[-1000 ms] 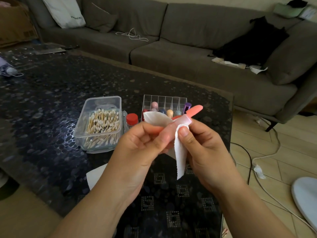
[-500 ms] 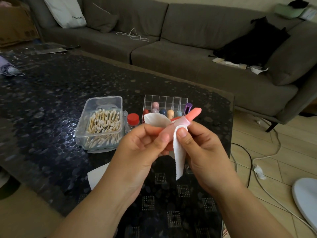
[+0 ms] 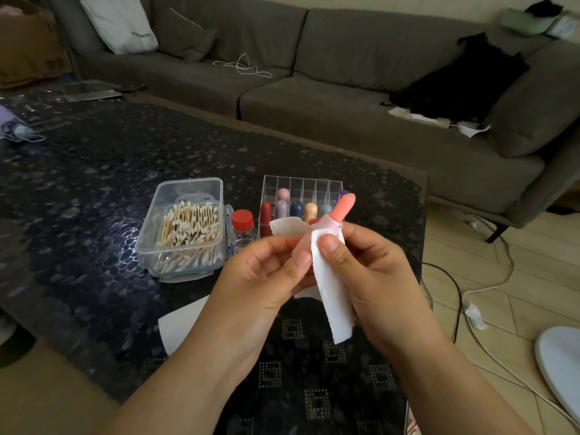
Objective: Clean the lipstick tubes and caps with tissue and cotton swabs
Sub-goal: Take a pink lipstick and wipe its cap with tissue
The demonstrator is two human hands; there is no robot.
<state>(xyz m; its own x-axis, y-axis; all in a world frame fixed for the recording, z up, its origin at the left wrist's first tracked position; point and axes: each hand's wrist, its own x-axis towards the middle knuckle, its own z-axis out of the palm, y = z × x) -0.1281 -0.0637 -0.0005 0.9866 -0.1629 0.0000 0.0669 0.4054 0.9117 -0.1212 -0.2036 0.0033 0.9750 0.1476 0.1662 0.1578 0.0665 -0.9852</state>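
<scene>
A coral-pink lipstick tube [image 3: 343,206] sticks up between my two hands, wrapped low down in a white tissue [image 3: 332,296] that hangs as a strip. My left hand [image 3: 260,277] grips the tube's lower part through the tissue. My right hand [image 3: 370,271] pinches the tissue around the tube with thumb on top. Behind them a clear divided organizer [image 3: 314,186] holds several lipsticks [image 3: 296,208]. A clear box of cotton swabs [image 3: 185,227] stands to its left.
A small bottle with a red cap [image 3: 242,226] stands between the box and the organizer. Another tissue [image 3: 179,324] lies on the dark patterned table [image 3: 94,183]. A grey sofa [image 3: 345,89] is behind; cables [image 3: 470,290] and a white fan base [image 3: 561,359] lie on the floor at right.
The pink tube has tilted more upright between my hands, and the tissue has shifted along it. Both hands keep their grip.
</scene>
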